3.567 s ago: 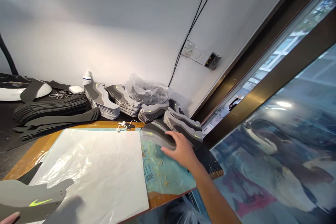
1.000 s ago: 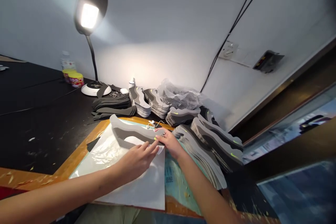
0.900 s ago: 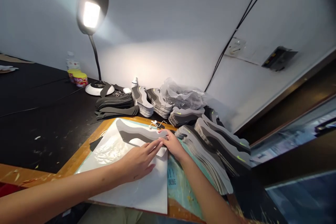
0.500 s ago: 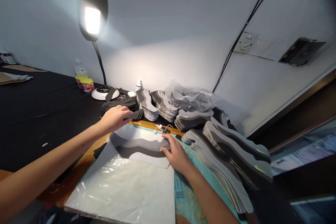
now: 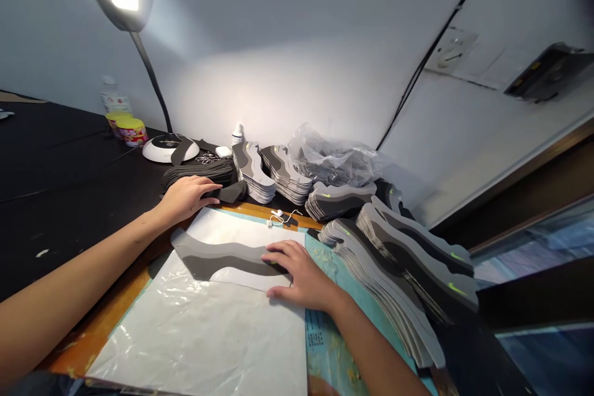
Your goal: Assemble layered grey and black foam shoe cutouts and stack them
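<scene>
A wavy grey shoe-upper piece (image 5: 223,253), banded in light and dark grey, lies on a white plastic-covered sheet (image 5: 204,334). My right hand (image 5: 299,275) rests on its right end with the fingers spread. Beyond the sheet's far left corner, my left hand (image 5: 188,198) has its thumb and fingers closed around the near end of a dark grey cut piece (image 5: 232,192). That piece lies at the front of a pile of dark strips (image 5: 199,172).
Stacks of grey shoe pieces (image 5: 253,173) line the back, and more stacks (image 5: 385,284) with yellow-green marks fan out at right. White earphones (image 5: 278,218) lie beyond the sheet. A lamp (image 5: 169,147), yellow-lidded tubs (image 5: 132,131) and a clear plastic bag (image 5: 334,158) stand against the wall.
The wavy grey piece lies lower and further left on the sheet. My right hand has opened out flatter over its end. The whole view has shifted slightly.
</scene>
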{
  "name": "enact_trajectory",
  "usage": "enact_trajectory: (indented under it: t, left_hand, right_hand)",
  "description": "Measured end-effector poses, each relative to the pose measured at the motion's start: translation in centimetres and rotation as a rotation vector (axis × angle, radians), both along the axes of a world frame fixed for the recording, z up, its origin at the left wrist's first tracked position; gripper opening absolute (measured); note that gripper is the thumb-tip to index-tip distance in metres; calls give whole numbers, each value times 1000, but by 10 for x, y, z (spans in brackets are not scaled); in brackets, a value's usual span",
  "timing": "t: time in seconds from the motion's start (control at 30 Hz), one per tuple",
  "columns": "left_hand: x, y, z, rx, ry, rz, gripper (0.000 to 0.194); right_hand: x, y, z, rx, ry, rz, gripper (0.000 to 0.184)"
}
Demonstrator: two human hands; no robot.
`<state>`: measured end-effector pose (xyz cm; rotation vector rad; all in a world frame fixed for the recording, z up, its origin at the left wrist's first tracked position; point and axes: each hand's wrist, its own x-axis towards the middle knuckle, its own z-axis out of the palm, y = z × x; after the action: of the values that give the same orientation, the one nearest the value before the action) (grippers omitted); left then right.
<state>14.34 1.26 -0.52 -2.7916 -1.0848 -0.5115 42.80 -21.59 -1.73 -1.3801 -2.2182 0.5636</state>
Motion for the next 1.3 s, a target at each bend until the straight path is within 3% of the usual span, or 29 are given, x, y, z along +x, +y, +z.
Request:
enact_trajectory:
  t: [0.13, 0.3, 0.4, 0.5, 0.6, 0.67, 0.8, 0.9, 1.1, 1.3]
  left_hand:
    - [-5, -4, 3, 40, -95, -32, 55]
    - [-9, -17, 25, 165, -304, -23, 52]
    - [1, -32, 33, 175, -458, -110, 38]
    - [19, -55, 31, 76, -415, -253, 33]
    - [36, -80, 21, 10, -281, -373, 34]
    - [43, -92, 12, -40, -215, -431, 35]
    - [52, -106, -3, -179, -224, -441, 39]
    - [56, -114, -7, -268, -212, -422, 40]
    - [58, -121, 0, -536, -220, -469, 40]
    - [57, -117, -4, -765, -279, -469, 33]
  right_hand:
    - [-3, -1, 1, 11, 19, 44, 70]
    - [-8, 0, -4, 44, 27, -26, 62]
    - [-10, 2, -6, 76, 40, -65, 56]
    - [-8, 4, -5, 116, 100, -112, 49]
    - [-2, 6, -3, 133, 271, -276, 35]
    - [2, 6, -2, 69, 410, -353, 32]
    - [5, 8, -4, -68, 579, -348, 33]
    - [5, 10, -7, -53, 601, -356, 29]
    - [8, 10, -7, -62, 528, -379, 35]
    - [6, 9, -4, -9, 416, -391, 13]
